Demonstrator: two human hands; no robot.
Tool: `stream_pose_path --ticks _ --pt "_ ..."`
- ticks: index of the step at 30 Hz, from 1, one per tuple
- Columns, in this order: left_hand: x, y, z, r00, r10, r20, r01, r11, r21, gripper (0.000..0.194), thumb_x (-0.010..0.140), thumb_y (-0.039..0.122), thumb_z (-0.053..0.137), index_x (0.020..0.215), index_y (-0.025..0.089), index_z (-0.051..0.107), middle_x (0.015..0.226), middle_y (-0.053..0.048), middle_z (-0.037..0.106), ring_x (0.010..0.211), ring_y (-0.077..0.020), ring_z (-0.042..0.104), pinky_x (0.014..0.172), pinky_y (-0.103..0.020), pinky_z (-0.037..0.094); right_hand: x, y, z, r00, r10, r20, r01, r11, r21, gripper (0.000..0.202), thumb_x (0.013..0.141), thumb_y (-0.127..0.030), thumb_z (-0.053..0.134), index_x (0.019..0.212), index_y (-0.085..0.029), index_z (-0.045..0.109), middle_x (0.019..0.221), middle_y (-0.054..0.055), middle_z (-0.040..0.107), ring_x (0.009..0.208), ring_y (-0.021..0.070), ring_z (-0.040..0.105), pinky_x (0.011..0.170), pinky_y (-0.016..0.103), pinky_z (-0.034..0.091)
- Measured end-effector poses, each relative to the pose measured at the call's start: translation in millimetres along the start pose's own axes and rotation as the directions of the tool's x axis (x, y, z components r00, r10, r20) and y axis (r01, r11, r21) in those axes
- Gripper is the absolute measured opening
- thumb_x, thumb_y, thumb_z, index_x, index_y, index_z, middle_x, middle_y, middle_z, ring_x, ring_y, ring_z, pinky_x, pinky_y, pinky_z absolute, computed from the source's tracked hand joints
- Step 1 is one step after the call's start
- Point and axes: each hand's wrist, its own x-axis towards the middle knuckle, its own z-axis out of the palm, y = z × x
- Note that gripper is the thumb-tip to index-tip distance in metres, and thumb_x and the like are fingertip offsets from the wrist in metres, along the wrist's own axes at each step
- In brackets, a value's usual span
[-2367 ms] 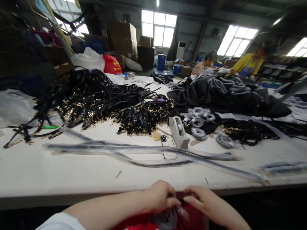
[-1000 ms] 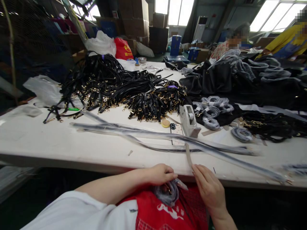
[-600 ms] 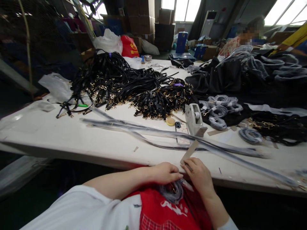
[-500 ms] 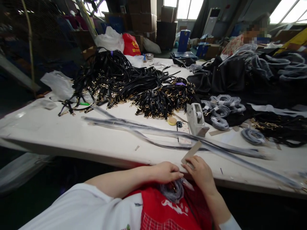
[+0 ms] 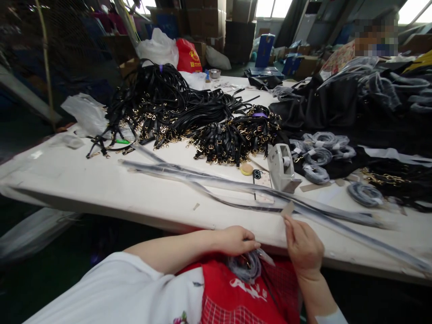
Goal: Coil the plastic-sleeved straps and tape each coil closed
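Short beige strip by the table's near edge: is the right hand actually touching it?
Touching. The head view shows the right hand's fingertips closed on the lower end of the strip, its upper end sticking out beyond them.

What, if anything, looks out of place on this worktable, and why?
The phone lies partly beneath the plastic-wrapped straps, seemingly odd among work materials. A small loose scrap lies in front of them. Nothing looks spilled.

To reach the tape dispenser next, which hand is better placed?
Probably the right hand; it looks nearer the tape dispenser, though pinching a beige strip. The left hand holds the plastic-wrapped coil.
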Motion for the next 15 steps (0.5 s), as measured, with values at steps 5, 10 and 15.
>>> stream_pose_path --ticks 5,10,15 --pt "2.8 -0.7 0.0 0.999 0.044 -0.024 -0.042 0.997 0.06 0.036 0.09 0.047 0.046 0.074 0.017 0.059 0.062 0.004 0.053 0.058 -0.0097 0.044 0.056 -0.021 0.036 1.8 6.9 -3.2 0.989 0.122 0.089 -0.133 0.982 0.133 0.028 0.099 -0.034 0.047 0.102 -0.018 0.069 0.092 0.008 0.074 0.081 0.0216 0.067 0.078 0.032 0.048" --pt "3.4 1.9 0.6 1.0 0.014 -0.017 -0.013 0.999 0.03 0.036 0.089 0.047 0.046 0.077 0.017 0.062 0.061 0.004 0.053 0.058 -0.0102 0.045 0.056 -0.02 0.036 -3.9 9.4 11.7 0.97 0.165 0.181 -0.199 0.962 0.186 0.036 0.1 -0.04 0.037 0.089 -0.02 0.065 0.075 0.006 0.07 0.068 0.0207 0.066 0.064 0.031 0.049" --pt "4.8 0.8 0.3 1.0 0.0 -0.005 0.0 1.0 0.012 0.037 0.09 0.048 0.045 0.077 0.017 0.06 0.063 0.004 0.054 0.06 -0.0109 0.048 0.058 -0.021 0.038 2.0 15.0 17.2 0.979 0.14 0.146 -0.162 0.974 0.155 0.043 0.094 -0.052 0.047 0.113 -0.016 0.06 0.109 0.015 0.067 0.1 0.0291 0.062 0.089 0.042 0.049"
